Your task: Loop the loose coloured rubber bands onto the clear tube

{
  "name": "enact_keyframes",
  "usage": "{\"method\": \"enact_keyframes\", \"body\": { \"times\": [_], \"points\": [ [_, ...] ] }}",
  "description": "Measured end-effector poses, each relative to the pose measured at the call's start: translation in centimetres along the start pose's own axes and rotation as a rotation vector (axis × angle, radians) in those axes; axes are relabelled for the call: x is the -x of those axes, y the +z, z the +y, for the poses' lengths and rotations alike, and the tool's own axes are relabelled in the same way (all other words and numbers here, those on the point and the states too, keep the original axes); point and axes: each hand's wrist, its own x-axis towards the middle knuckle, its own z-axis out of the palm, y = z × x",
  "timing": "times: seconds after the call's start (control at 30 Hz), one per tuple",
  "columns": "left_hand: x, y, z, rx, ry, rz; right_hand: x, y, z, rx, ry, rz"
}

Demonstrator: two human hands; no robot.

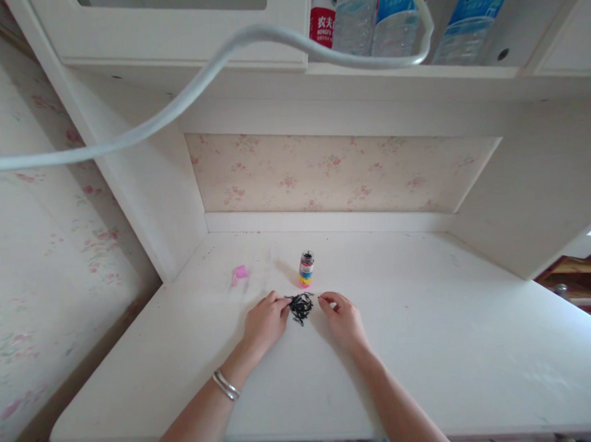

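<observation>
A small heap of black pieces, too small to name, lies on the white desk. My left hand rests on the desk just left of the heap, its fingers curled and its fingertips touching the heap's edge. My right hand sits just right of the heap with thumb and fingers pinched together; what they hold is too small to see. Behind the heap stands a small clear tube with layers of coloured contents and an open top. A silver bracelet circles my left wrist.
A small pink piece lies on the desk left of the tube. Side panels wall the desk nook at left and right, with floral wallpaper behind. Plastic water bottles stand on the shelf above. A white cable hangs across the view.
</observation>
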Motion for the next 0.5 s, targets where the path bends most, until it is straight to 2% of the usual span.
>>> {"method": "enact_keyframes", "body": {
  "times": [0.13,0.37,0.43,0.5],
  "points": [
    [0.0,0.2,-0.1,0.003,0.005,0.024,0.0,0.1,0.1,-0.079,0.041,0.026],
    [0.0,0.1,-0.1,-0.049,0.015,0.023,-1.5,-0.2,-0.5,-0.341,0.206,0.037],
    [-0.1,0.1,-0.1,-0.069,-0.01,0.024,-2.5,-0.5,-1.5,-0.359,0.201,0.048],
    [-0.2,0.1,-0.1,-0.086,-0.052,0.029,-3.7,-0.8,-2.8,-0.336,0.133,0.069]
  ]
}}
